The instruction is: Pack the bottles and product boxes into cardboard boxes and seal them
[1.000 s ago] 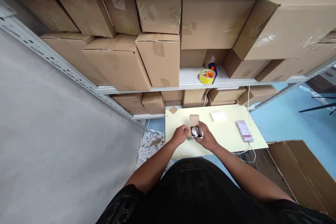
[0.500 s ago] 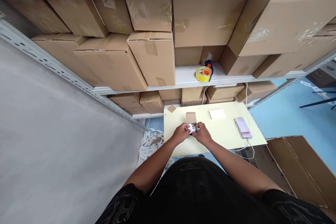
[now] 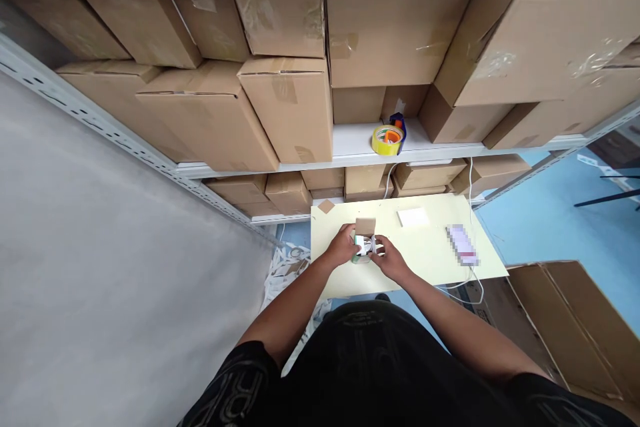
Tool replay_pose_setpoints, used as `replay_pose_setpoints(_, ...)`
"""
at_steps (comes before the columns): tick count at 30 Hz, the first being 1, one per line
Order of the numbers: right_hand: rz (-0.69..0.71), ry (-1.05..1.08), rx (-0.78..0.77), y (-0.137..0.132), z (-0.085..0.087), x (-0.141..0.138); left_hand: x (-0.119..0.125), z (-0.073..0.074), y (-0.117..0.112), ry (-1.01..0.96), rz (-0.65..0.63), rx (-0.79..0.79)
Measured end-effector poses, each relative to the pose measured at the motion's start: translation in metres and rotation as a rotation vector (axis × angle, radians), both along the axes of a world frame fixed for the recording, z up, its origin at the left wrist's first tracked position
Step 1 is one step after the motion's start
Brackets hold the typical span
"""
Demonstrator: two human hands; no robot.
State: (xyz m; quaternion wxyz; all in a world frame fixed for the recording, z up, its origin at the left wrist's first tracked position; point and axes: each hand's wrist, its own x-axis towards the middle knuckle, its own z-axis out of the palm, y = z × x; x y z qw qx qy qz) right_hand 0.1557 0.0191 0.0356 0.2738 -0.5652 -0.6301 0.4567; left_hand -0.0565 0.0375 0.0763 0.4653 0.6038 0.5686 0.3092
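Note:
A small open box stands on the pale yellow table, its brown lid flap raised at the back. In it sit a white piece and a dark-and-white coiled cable, too small to make out fully. My left hand is closed round the box's left side, the thumb by the white piece. Against the right side of the box, my right hand bends its fingers round the edge beside the cable. The box's lower part is partly hidden by my hands.
On the table lie a white flat box, a blurred phone and a brown cardboard piece. A yellow tape roll in a dispenser sits on the shelf among cartons. A large carton stands at the right.
The white piece and the cable, held between my hands before, now sit down in the box. Both hands have shifted outward to the box's sides, and more of the box shows.

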Motion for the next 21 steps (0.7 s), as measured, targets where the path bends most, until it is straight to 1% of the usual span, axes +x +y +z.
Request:
replay_pose_setpoints(3, -0.004, -0.016, 0.026, 0.001, 0.004, 0.001, -0.009, 0.003, -0.013, 0.0, -0.064, 0.128)
replay_pose_setpoints(6, 0.045, -0.004, 0.082, 0.001, 0.011, 0.007, -0.017, 0.0, -0.029, 0.04, -0.151, 0.19)
replay_pose_setpoints(8, 0.125, 0.018, 0.13, 0.0, 0.014, 0.012, -0.018, -0.003, -0.035, 0.097, -0.149, 0.214)
replay_pose_setpoints(10, 0.178, 0.023, 0.161, 0.0, 0.015, 0.016, -0.016, -0.008, -0.037, 0.158, -0.124, 0.233)
replay_pose_setpoints(12, 0.185, -0.001, 0.18, 0.0, 0.014, 0.017, -0.014, -0.011, -0.036, 0.21, -0.124, 0.264)
replay_pose_setpoints(15, 0.166, -0.05, 0.202, 0.0, 0.012, 0.013, -0.012, -0.013, -0.037, 0.254, -0.158, 0.309)
replay_pose_setpoints(19, 0.171, -0.079, 0.222, -0.004, 0.012, 0.009, -0.012, -0.009, -0.043, 0.282, -0.173, 0.326)
replay_pose_setpoints(21, 0.17, -0.068, 0.194, -0.005, 0.015, 0.007, -0.011, -0.007, -0.046, 0.279, -0.156, 0.321)
